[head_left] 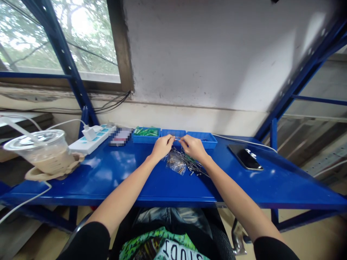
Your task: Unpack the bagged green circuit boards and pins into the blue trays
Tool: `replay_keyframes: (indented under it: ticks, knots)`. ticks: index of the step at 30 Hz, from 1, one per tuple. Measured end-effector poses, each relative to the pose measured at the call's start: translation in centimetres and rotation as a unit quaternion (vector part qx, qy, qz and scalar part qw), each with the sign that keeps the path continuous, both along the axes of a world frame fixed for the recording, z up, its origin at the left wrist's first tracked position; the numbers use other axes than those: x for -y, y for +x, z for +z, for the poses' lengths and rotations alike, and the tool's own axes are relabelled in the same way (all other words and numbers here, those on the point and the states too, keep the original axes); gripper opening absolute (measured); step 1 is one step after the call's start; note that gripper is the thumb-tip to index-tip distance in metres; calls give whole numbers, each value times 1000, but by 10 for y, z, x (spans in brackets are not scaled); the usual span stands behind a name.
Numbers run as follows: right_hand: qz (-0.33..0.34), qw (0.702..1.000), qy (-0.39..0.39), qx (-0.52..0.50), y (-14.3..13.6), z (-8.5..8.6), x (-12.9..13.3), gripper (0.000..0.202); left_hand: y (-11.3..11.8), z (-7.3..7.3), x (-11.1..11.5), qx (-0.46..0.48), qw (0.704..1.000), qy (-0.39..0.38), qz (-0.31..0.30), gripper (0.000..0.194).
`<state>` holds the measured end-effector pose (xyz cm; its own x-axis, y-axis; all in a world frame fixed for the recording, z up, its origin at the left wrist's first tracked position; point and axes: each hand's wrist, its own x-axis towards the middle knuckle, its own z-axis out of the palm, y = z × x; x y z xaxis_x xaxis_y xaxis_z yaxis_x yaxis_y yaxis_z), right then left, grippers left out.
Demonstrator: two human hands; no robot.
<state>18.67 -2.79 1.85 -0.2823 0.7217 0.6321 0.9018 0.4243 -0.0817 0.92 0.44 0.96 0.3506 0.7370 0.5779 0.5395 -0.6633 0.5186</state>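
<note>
My left hand (pixel 163 146) and my right hand (pixel 194 147) meet above the middle of the blue table, fingers pinched. Between their fingertips stretches a thin pale rod (pixel 177 139), too small to make out in detail. Below them lies a clear plastic bag (pixel 176 164) with small brass-coloured pieces in it. Beside the bag, partly under my right hand, is a loose heap of thin dark metal rods (pixel 193 165). Just behind my hands stand a blue bin with green pieces (pixel 146 139), a middle blue bin (pixel 173 132) and a right blue bin (pixel 208 145) holding some thin rods.
On the left of the blue table (pixel 114 187) are a lidded drink cup (pixel 51 155) in a cardboard holder, a white power strip (pixel 89 142) and a blurred-out flat item (pixel 121 137). A phone (pixel 244 157) with white earbuds (pixel 251 153) lies right. Blue posts flank the table.
</note>
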Motion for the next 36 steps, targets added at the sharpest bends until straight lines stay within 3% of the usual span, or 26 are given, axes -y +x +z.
replay_keyframes:
  ticks: [2,5,7,9,14,16,21,27,32,36]
  knots:
    - [-94,995,1,-24,10,5,-1,36,-1,-4,-3,-44,999,-18,10,24]
    - [-265,961,-36,-68,28,9,-2,41,-2,-13,-7,-143,989,-38,21,17]
    - [-313,945,-65,-70,33,9,-3,51,-3,-18,-10,-188,981,-49,25,16]
    - [-286,953,-77,-61,29,7,-2,54,-4,-22,-11,-207,977,-53,25,14]
    - [-60,994,-93,-18,1,-1,0,32,-3,-19,-13,-169,985,-34,16,13]
    - [-12,996,-88,-6,-6,-4,1,26,-2,-16,-12,-140,990,-31,12,15]
    - [18,998,-54,-8,-5,-7,1,15,2,-8,-7,-100,995,-23,-3,19]
    - [42,999,-34,1,-3,-6,3,15,-3,-4,-9,-53,998,-42,-18,25]
    - [19,1000,-23,6,-4,-6,2,19,-5,-2,-8,-34,998,-54,-16,24]
    - [11,999,-24,-29,-3,-7,1,21,-2,-1,-1,1,999,-20,-30,17]
